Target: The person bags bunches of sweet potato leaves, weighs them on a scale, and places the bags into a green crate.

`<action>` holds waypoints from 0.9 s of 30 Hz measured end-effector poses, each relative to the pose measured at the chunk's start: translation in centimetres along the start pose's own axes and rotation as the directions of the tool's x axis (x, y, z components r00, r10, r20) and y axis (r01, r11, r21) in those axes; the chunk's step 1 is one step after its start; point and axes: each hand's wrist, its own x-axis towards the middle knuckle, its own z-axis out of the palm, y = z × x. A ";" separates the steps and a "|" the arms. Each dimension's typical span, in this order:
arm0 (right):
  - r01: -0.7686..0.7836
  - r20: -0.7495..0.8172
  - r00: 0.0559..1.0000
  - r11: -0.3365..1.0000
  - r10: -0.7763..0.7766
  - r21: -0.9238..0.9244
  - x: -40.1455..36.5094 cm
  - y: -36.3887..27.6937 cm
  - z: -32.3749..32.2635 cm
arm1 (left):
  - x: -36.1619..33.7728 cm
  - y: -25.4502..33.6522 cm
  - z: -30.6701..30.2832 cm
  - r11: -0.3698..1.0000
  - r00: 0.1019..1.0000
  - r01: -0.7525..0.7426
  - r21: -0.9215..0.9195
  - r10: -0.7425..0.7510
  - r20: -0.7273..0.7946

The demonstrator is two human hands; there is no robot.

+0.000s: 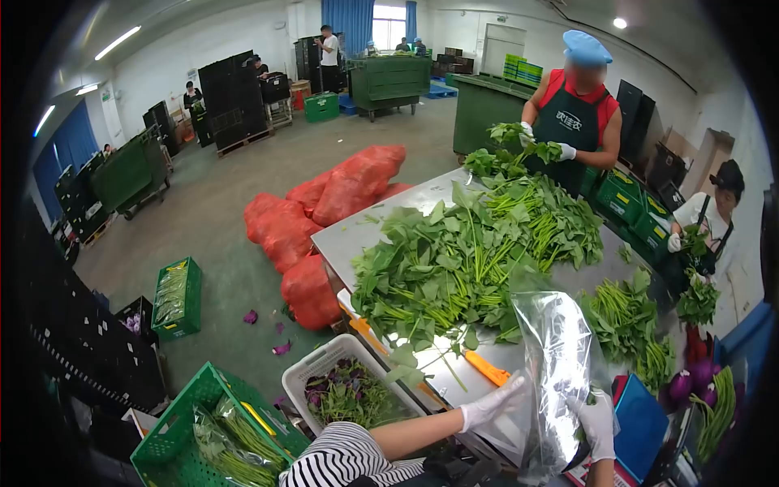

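Note:
My left hand, in a white glove, has its fingers stretched out against the left side of a clear plastic bag. My right hand, also gloved, grips the bag's right side, its fingertips partly hidden by the shiny film. A bit of green leaf shows by the right fingers; how much the bag holds is hard to tell through the glare. Just beyond the left hand lies an orange-handled tool, its far end covered. A big heap of leafy green stems spreads over the metal table.
Left of the table stand a white basket of trimmings and a green crate with bagged greens. Red mesh sacks lean nearby. A blue panel is at my right. Across the table, a co-worker holds greens; another person stands right.

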 end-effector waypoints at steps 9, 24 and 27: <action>0.081 0.059 0.995 0.997 -0.081 -0.006 0.7 -0.4 1.5 | 0.7 1.1 3.3 0.912 0.988 -0.135 -0.388 0.154 0.019; 0.110 0.156 0.984 0.982 -0.085 -0.154 0.0 -0.2 -4.6 | -4.2 2.6 13.7 0.429 0.436 -0.620 0.657 0.884 -0.167; 0.190 0.149 0.973 0.979 -0.178 -0.076 0.8 0.8 -4.3 | -4.9 5.3 18.7 -0.267 0.497 -0.441 0.857 0.722 0.481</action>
